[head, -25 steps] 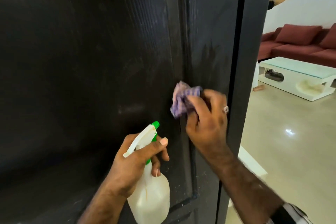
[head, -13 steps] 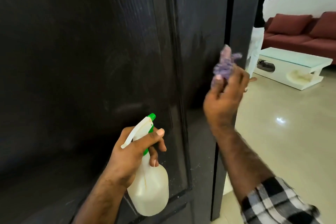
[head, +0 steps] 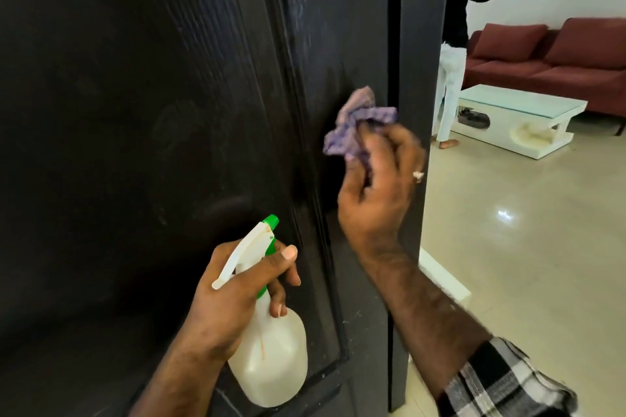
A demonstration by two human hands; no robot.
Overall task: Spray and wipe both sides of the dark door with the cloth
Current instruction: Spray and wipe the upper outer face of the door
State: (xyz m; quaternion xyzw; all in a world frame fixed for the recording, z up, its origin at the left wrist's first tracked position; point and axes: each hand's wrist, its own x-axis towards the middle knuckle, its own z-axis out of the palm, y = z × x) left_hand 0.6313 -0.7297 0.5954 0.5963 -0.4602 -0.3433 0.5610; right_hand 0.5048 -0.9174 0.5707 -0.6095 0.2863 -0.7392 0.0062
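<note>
Mid-wipe on the near face of the dark door [head: 169,112], close to its free edge. Bunched in the right hand [head: 379,186], a lilac checked cloth [head: 355,125], fingers [head: 371,145] curled and clamped around the wad so that a crumpled pad meets the wood rather than a loose flap; cloth pressed against the flat stile just beside the door's edge, above the raised moulding of the panel. Lower down, clear of the wiping stroke, the white spray bottle [head: 271,355] with green nozzle [head: 271,222], gripped at the neck by the left hand [head: 233,294], thumb laid over the top of the head, other fingers wrapped below near the trigger, nozzle aimed at the panel — held ready, apparently, for another burst without a change of grip. Faint pale smears on the panel above the cloth, suggesting damp or half-wiped ground. Door standing open, its narrow edge turned toward the room beyond; far side out of sight, so likely not yet dealt with. Beyond the edge, a glossy tiled floor [head: 542,264], a white low table [head: 515,118], a red sofa [head: 559,54], and a second person [head: 460,10] standing with arms raised.
</note>
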